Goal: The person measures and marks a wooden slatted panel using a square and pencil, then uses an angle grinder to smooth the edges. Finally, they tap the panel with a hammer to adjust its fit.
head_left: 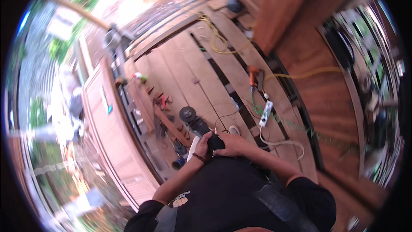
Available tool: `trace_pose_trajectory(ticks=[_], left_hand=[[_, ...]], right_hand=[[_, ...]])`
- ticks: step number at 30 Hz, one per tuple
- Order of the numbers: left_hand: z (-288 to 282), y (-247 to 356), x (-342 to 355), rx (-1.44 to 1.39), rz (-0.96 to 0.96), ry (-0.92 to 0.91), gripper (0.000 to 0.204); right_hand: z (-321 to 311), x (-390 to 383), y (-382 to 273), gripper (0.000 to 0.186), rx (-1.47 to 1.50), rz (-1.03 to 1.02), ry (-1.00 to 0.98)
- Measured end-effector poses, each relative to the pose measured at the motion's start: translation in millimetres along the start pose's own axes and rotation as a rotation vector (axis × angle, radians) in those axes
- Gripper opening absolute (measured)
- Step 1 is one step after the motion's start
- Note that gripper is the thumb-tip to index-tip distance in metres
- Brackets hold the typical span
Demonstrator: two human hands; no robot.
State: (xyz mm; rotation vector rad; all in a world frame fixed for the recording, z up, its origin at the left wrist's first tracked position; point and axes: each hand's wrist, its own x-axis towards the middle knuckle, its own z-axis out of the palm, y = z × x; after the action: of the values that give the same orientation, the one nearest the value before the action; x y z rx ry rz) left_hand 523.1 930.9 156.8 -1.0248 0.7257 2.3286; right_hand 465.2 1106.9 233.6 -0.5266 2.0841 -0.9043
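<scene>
I hold a black power tool with a round head (pixel 187 114), like an angle grinder, against the front of my body, its head pointing away from me. My left hand (pixel 202 147) grips its body from the left, a dark bracelet at the wrist. My right hand (pixel 231 145) is closed round the same body from the right. A white shoe (pixel 234 131) shows just beyond my right hand. Below the tool's head is a slatted wooden floor (pixel 167 62) with gaps between the boards.
An orange tool (pixel 254 77), power strip (pixel 266 112), yellow cord (pixel 223 52) and green coiled hose (pixel 296 129) lie to the right, near tall timber (pixel 274 21). Left are wood pieces (pixel 180 133), small tools and a long panel (pixel 111 124); open ground (pixel 120 0) lies beyond the deck's edge.
</scene>
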Motion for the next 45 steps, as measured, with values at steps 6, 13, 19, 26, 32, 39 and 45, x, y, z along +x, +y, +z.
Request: trace_pose_trajectory(ticks=[6, 13, 19, 26, 32, 39, 45], left_hand=[[-11, -17, -60, -0.110, 0.624, 0.274, 0.026], [-46, -52, -175, -0.717, 1.062, 0.154, 0.032], [-69, -138, -211, -0.738, 1.311, 0.376, 0.037], [-38, -239, -246, -0.815, 1.288, 0.411, 0.051], [-48, -282, -289, -0.591, 1.360, 0.520, 0.073], [-88, -323, -257, -0.523, 1.309, 0.509, 0.099], [-138, -308, -312, -0.249, 1.188, 0.634, 0.061]], right_hand=[[-29, -32, -25, 0.060, -0.397, -0.040, -0.365], [-51, -37, -31, 0.022, -1.414, -0.552, -0.608], [-60, 1, -45, 0.022, -1.226, -0.332, -0.810], [167, -57, -139, 0.066, -0.219, -0.359, -1.308], [241, -99, -131, 0.068, -0.167, -0.062, -1.500], [295, -140, -156, 0.039, 0.109, -0.174, -1.264], [372, -123, -188, 0.047, 0.373, -0.232, -1.295]])
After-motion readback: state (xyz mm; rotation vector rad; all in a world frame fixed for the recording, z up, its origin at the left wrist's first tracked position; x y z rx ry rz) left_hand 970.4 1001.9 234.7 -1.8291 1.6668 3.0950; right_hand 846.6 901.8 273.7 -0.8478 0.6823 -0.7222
